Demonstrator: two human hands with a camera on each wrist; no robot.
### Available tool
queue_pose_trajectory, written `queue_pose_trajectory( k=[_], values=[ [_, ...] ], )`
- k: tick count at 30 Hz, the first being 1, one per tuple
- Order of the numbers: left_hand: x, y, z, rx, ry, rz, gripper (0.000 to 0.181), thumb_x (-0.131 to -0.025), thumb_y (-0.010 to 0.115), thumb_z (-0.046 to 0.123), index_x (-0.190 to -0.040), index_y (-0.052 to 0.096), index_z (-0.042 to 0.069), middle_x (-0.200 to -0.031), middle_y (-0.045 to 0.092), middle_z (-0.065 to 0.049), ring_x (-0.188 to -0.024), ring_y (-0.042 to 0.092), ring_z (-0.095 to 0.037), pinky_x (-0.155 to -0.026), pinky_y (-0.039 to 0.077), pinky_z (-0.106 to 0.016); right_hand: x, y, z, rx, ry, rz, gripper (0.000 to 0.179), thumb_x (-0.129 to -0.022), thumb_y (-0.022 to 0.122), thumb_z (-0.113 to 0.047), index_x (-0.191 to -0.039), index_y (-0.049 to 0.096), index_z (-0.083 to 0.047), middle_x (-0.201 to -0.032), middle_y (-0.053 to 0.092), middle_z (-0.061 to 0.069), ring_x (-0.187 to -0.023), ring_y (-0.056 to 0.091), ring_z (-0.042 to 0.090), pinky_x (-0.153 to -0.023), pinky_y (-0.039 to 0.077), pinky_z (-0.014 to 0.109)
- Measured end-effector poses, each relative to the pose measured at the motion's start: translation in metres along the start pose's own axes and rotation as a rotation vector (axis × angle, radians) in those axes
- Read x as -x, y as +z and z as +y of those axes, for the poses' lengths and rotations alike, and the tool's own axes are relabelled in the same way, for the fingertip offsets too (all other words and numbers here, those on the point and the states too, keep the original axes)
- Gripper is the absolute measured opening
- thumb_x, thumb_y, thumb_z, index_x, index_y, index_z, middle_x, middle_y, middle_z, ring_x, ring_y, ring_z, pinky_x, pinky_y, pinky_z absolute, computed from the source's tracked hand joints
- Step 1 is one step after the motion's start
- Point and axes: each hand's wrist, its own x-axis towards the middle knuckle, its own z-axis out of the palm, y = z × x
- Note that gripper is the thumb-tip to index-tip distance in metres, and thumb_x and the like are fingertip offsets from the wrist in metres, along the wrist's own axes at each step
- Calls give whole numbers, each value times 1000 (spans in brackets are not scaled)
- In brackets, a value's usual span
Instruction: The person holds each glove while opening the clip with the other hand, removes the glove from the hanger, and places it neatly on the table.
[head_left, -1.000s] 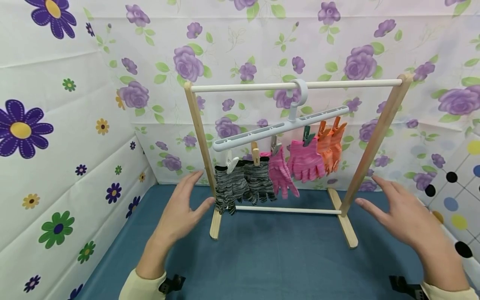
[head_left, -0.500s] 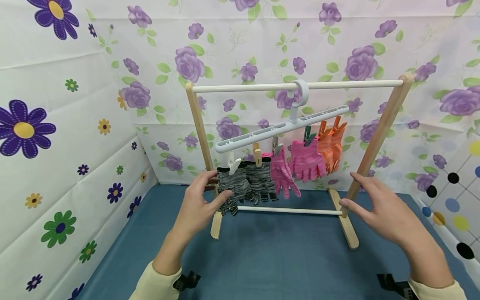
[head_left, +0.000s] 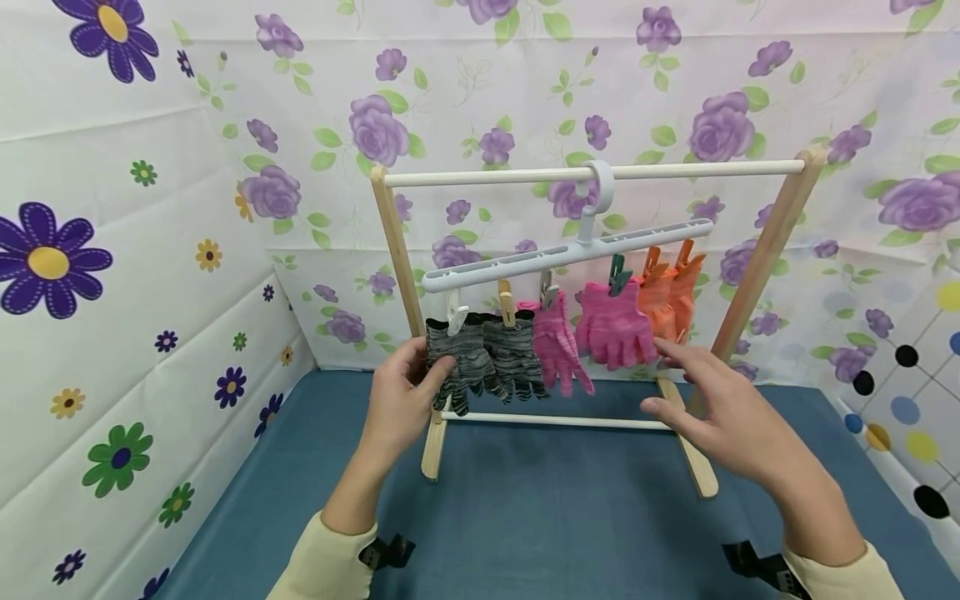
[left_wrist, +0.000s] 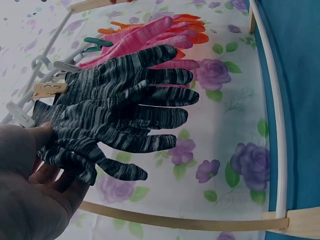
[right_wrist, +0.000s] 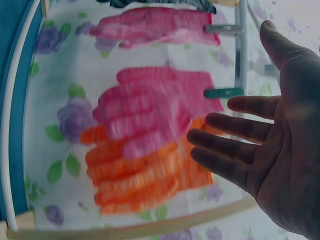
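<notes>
Rack (head_left: 765,250), wood and white, standing on a blue worktop (head_left: 555,508); whole outline in the head view only. Hanger (head_left: 517,265), pale, hooked over the top rail (head_left: 487,176), tilted, right end higher. Clipped beneath by clothespins (head_left: 507,303), left to right: grey-and-black gloves (head_left: 512,358), pink gloves (head_left: 611,327), orange gloves (head_left: 658,308).

Left hand (head_left: 397,404): pinching the outermost grey-and-black glove, thumb on its near face; the left wrist view adds curled fingers behind, largely hidden from the head camera.

Right hand (head_left: 727,412): fingers spread, near the pink and orange gloves; contact cannot be told. Full palm appears only in the right wrist view, as does the green clothespin (right_wrist: 223,93) seen close, on a pink cuff.
</notes>
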Motion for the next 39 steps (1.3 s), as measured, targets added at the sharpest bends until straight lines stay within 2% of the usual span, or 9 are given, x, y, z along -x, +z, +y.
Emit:
queue_pose_trajectory(
  k=[4, 8, 15, 19, 26, 30, 33, 37, 39],
  values=[
    [-4, 2, -2, 55, -9, 13, 22, -106, 70, 24, -122, 71, 9, -90, 69, -9, -65, 52, -22, -60, 42, -30, -9, 5, -13, -48, -77, 33, 78, -99, 80, -35, -164, 41, -17, -154, 53, 16, -125, 62, 39, -88, 56, 66],
    [-8, 3, -3, 92, -24, 16, 22, -105, 70, 20, -121, 71, 5, -88, 68, -12, -66, 50, -20, -61, 41, -29, -19, 14, -25, -92, -159, 60, 77, -97, 82, -27, -163, 44, -18, -154, 55, 11, -131, 61, 35, -98, 53, 65],
    [-13, 2, -4, 135, -98, 11, 30, -106, 69, 17, -129, 67, -1, -107, 72, -14, -93, 67, -18, -80, 53, -29, -40, 38, -50, -241, -274, 76, 73, -96, 83, -19, -161, 48, -19, -149, 60, 5, -132, 61, 22, -100, 56, 47],
    [-15, 3, -6, 207, -133, 6, 30, -107, 68, 14, -131, 65, -3, -114, 73, -16, -101, 69, -18, -87, 54, -28, -53, 50, -65, -336, -301, 86, 68, -98, 80, -18, -159, 50, -19, -148, 61, 2, -132, 62, 19, -104, 54, 43],
    [-18, 5, -6, 315, -173, -3, 30, -106, 67, 10, -132, 62, -6, -101, 69, -7, -85, 58, -13, -77, 48, -27, -80, 66, -89, -488, -361, 87, 57, -102, 74, -12, -154, 53, -3, -147, 61, 14, -136, 60, 26, -106, 52, 49],
    [-18, 5, -7, 347, -185, -14, 30, -107, 66, 10, -132, 61, -6, -92, 63, -2, -80, 50, -14, -74, 43, -28, -92, 70, -101, -506, -373, 92, 55, -103, 72, -12, -154, 53, -2, -150, 59, 14, -139, 58, 23, -109, 50, 44],
    [-18, 5, -8, 358, -188, -20, 24, -108, 66, 14, -125, 62, -2, -85, 56, -1, -75, 45, -14, -69, 39, -28, -98, 73, -107, -507, -375, 85, 56, -104, 72, -13, -155, 52, -1, -153, 57, 14, -141, 56, 23, -109, 49, 43],
    [-18, 4, -8, 381, -200, -25, 20, -108, 67, 19, -117, 63, 2, -82, 54, -2, -73, 46, -15, -65, 38, -27, -106, 76, -115, -500, -361, 62, 58, -106, 69, -16, -158, 48, -2, -157, 53, 12, -143, 53, 22, -111, 48, 43],
    [-18, 4, -9, 394, -206, -31, 21, -108, 67, 19, -119, 63, 1, -86, 58, -3, -75, 50, -15, -66, 42, -26, -109, 78, -118, -492, -350, 48, 59, -107, 68, -19, -160, 45, -3, -160, 50, 11, -145, 51, 22, -113, 46, 42]
  ],
)
